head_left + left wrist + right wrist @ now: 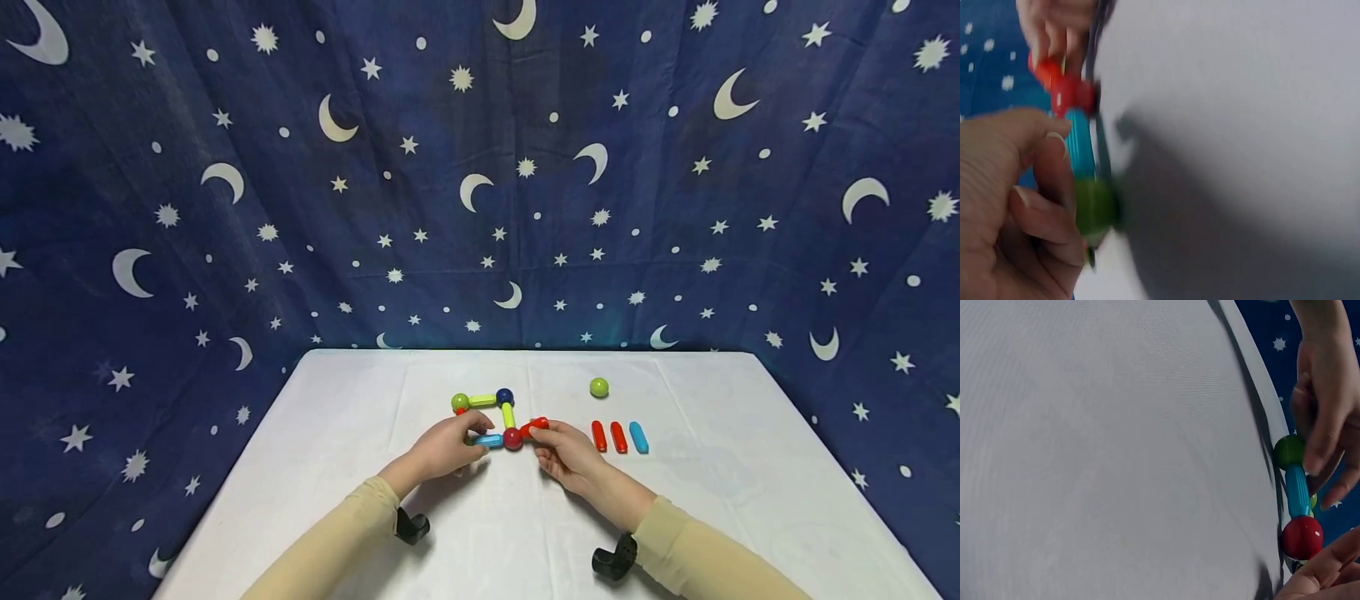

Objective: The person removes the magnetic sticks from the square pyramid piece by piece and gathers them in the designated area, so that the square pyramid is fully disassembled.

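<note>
A closed frame of balls and short sticks lies on the white table. Its front side is a blue stick (489, 441) between a dark green ball (1290, 452) and a red ball (513, 439). My left hand (444, 446) holds that side, thumb and fingers about the blue stick by the green ball. With thumb and fingertips, my right hand (566, 457) pinches a red stick (535, 427) whose end meets the red ball's right side. Yellow-green sticks (483, 401) join a navy ball (505, 397) to a lime ball (460, 403) and the red ball. Another red stick is mostly hidden behind my left hand.
Right of my right hand lie two red sticks (618, 437) and a blue stick (639, 437) side by side. Behind them sits a loose lime ball (599, 387). A dark blue curtain (420, 183) with moons and stars surrounds the white table (697, 517).
</note>
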Demonstrator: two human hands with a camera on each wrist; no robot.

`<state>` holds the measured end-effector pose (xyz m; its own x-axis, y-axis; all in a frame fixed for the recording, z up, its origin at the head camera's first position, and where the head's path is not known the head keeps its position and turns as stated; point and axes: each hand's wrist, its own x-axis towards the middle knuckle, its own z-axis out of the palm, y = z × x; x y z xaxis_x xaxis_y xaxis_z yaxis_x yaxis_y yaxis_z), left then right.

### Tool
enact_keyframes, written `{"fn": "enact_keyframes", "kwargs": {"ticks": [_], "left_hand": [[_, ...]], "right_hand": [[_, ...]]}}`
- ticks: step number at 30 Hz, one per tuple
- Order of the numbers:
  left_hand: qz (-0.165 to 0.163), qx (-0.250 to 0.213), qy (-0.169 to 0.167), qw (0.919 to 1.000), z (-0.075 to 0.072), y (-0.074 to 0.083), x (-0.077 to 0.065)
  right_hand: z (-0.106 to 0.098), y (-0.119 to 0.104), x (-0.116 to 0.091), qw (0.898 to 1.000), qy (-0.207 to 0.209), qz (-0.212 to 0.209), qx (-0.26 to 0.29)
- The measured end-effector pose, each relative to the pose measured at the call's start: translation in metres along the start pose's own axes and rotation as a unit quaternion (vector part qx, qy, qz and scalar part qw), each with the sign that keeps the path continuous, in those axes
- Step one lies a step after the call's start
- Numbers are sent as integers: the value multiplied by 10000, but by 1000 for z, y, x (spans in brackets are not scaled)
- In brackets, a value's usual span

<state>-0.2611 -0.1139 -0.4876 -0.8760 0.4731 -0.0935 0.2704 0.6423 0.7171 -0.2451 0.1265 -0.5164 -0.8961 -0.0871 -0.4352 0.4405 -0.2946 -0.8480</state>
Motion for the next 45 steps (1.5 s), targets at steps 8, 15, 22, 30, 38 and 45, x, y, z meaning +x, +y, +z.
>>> {"fn": "enact_keyframes", "kwargs": {"ticks": [8,15,22,30,38,45], "left_hand": [[-531,-1292,552,9887,29,15,11],[-448,-1242,1060,9856,45,15,16],[-425,-1159,1229,9847,49,13,17],[-439,-1104,1191,9858,48,13,17],[-317,-948,1172,9881,46,14,17],[-276,-820,1158,9895,47,13,17]], "right_hand": [[9,9,5,9994,-36,-214,277],[15,12,6,9984,221,-481,173],[17,12,4,9968,492,-625,-15],[18,12,2,9956,600,-681,-212],[18,13,2,9947,680,-721,-280],[17,13,3,9942,760,-682,-351]]}}
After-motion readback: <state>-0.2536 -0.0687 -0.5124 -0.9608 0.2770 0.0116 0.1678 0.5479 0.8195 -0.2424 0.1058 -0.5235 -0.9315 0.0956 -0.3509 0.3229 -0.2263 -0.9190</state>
